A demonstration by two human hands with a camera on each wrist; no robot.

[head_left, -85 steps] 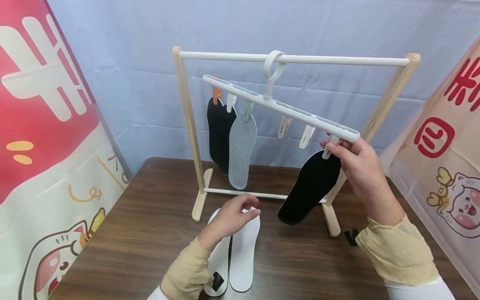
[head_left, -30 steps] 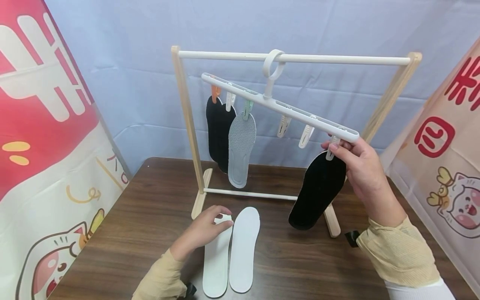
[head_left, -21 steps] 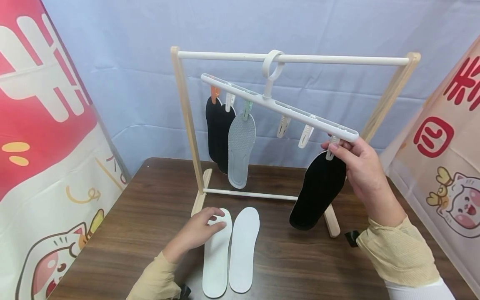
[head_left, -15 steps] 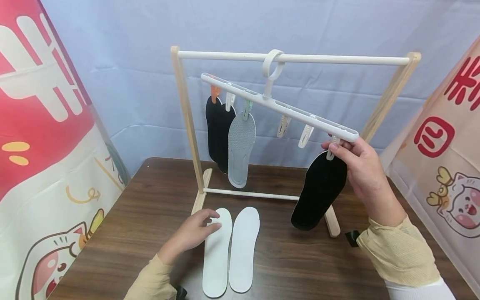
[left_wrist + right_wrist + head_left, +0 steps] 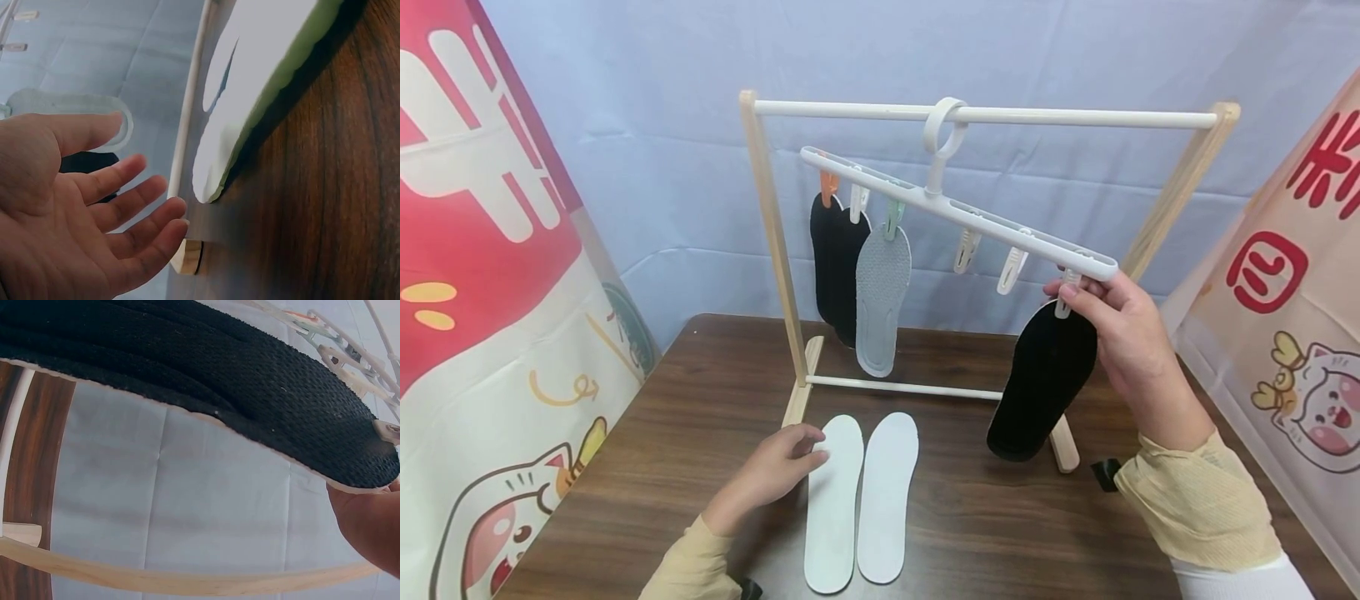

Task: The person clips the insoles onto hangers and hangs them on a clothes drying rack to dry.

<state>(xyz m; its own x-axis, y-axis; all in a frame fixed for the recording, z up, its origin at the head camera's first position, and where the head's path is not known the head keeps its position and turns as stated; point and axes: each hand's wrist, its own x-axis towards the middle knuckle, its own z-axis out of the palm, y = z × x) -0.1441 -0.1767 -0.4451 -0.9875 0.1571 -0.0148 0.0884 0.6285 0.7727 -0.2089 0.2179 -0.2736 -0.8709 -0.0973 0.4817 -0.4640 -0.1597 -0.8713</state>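
Observation:
My right hand (image 5: 1123, 333) pinches the white clip (image 5: 1063, 307) at the right end of a tilted white clip hanger (image 5: 985, 218). From that clip hangs a black insole (image 5: 1043, 379), its toe end at the jaws; in the right wrist view the insole (image 5: 206, 375) hides most of the hand. Two white insoles (image 5: 835, 508) (image 5: 887, 500) lie side by side on the table. My left hand (image 5: 771, 467) is beside the upper end of the left one, fingers loosely bent; the left wrist view shows the palm holding nothing.
The hanger hooks over a white rail (image 5: 1075, 119) on a wooden-legged rack (image 5: 775, 242). A grey insole (image 5: 883, 300) and black insoles (image 5: 835, 275) hang at its left. Two white clips (image 5: 967, 252) (image 5: 1012, 271) hang right of the middle. The wooden table (image 5: 700, 400) lies below.
My left hand has drawn back leftward from over the white insoles. The hanging black insole has swung a little to the right. My right hand keeps its place at the clip.

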